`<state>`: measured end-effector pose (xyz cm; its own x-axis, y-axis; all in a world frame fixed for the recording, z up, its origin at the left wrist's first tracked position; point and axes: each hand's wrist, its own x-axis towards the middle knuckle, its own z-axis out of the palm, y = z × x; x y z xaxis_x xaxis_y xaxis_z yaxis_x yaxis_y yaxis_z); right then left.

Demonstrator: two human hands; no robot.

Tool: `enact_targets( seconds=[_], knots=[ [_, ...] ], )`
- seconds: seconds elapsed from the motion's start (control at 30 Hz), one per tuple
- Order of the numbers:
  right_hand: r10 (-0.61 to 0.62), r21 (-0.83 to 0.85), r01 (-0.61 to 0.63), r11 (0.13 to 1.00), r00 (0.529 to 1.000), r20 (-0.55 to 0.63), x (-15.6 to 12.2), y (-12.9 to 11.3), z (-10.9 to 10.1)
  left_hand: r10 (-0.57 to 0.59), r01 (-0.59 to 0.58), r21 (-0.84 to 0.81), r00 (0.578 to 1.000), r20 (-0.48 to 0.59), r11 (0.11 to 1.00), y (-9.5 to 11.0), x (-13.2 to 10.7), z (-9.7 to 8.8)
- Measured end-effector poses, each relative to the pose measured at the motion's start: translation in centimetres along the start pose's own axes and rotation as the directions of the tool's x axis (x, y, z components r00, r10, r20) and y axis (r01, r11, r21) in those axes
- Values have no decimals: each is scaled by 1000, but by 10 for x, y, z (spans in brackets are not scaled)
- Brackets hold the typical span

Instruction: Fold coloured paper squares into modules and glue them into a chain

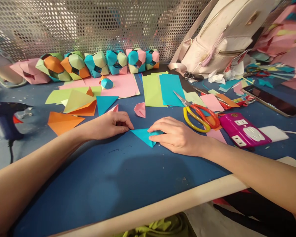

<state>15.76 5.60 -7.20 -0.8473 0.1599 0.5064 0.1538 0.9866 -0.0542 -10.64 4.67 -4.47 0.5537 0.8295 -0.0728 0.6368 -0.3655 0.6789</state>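
Note:
A folded blue paper triangle (143,135) lies on the blue tabletop with one point toward me. My left hand (111,124) is closed, thumb and forefinger together at the triangle's left corner. Over its right end, my right hand (177,135) holds the paper down, fingers curved and thumb pressed on the lower part; the right corner is partly hidden. Just beyond the hands sit a small folded pink piece (140,110) and a blue paper triangle (105,104). An orange folded sheet (64,121) rests beyond my left forearm.
Scissors (199,115), a purple power strip (245,130) and a phone (272,100) lie to the right. A glue gun (7,115) stands left. Behind are green sheets (154,92), blue sheets (172,90), several paper balls (95,64) and a backpack (217,39) against the perforated panel.

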Motion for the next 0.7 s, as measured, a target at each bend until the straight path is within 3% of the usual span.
enact_targets(
  seconds=[0.7],
  knots=[
    [-2,-72,5,997,999,41,2,-3,-2,14,-4,110,996,-89,994,10,-3,10]
  ],
)
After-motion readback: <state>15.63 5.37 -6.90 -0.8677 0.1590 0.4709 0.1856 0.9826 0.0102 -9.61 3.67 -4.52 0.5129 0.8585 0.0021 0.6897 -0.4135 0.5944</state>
